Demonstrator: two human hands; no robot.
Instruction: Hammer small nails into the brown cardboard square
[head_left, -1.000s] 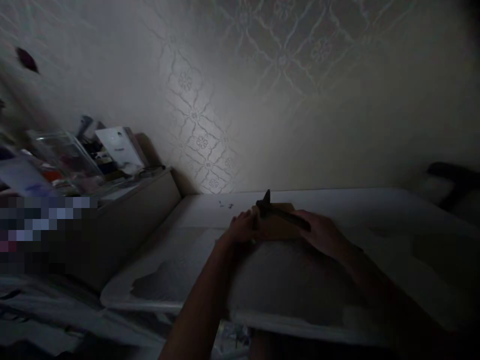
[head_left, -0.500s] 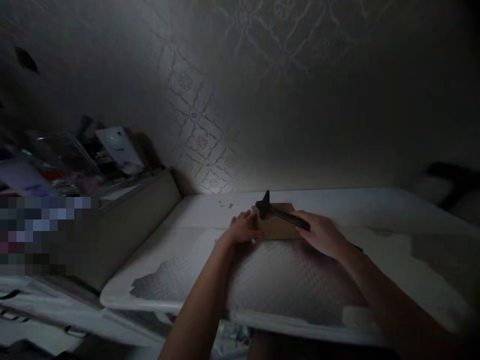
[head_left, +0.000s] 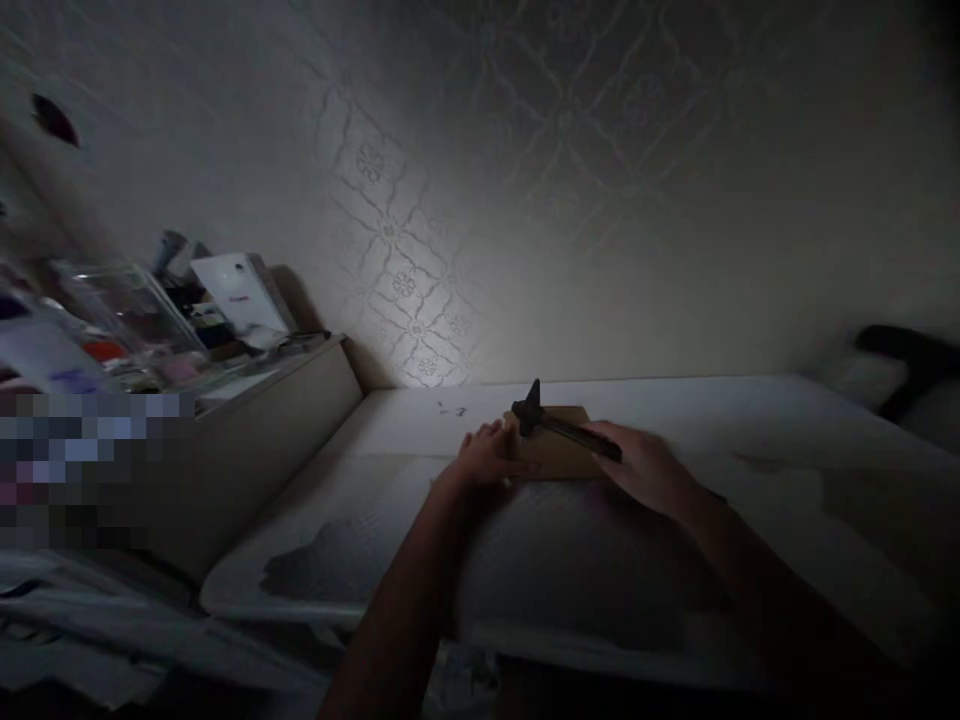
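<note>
A small brown wooden board [head_left: 559, 455] lies on a white table [head_left: 375, 440] in dim light. My left hand [head_left: 487, 458] rests on the table with its fingertips at the board's left edge. My right hand [head_left: 645, 468] grips the handle of a dark hammer [head_left: 559, 425]. The hammer's head is at the board's far left corner, close to my left fingertips. Whether the head touches the board I cannot tell.
A patterned wall stands right behind the table. To the left a lower cabinet [head_left: 277, 420] carries a clear box [head_left: 127, 310], a white card [head_left: 240, 290] and several small items. A dark object [head_left: 907, 360] lies at the far right.
The lighting flickered darker and back. My hands, the hammer and the board stay nearly where they were.
</note>
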